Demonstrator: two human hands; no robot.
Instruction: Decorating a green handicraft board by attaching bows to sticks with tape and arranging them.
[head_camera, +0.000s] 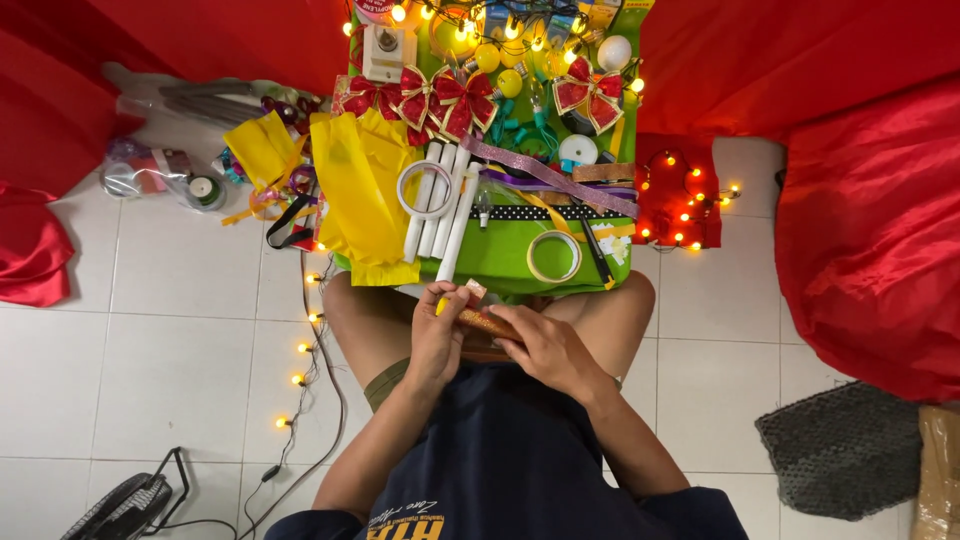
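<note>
A: Ribbon (487, 322), the narrow orange-gold glittery strip, sits right between the two hands, held above the lap and just short of the near edge of the green tray (500, 262).

B: How are the hands set on it?

A: The left hand (437, 338) is curled tight around its far end, thumb and fingers pinching up by a small pale tab (473, 290). The right hand (548, 350) is closed over the near end, fingers wrapped narrow, so the strip spans from one grip to the other on a slant.

B: What could go wrong from here?

A: I'd say the strip could slip or twist, since it looks thin and slick and each grip catches only an end. A hard pull might also crease it or shed glitter.

B: Anything nearby to worry about?

A: The white glue sticks (440, 205) lie loose on the tray just beyond the left hand, one tip nearly touching the knuckles. A forward nudge could roll them off. The tape roll (553, 256) rests near the tray's front edge too, so it could get knocked. The lit string lights (300, 349) trail on the tiled floor beside the left knee, where a shifting leg could snag the wire.

B: And the red bows (440, 98)?

A: Well apart, at the tray's far side, out of reach of any stray elbow.
</note>
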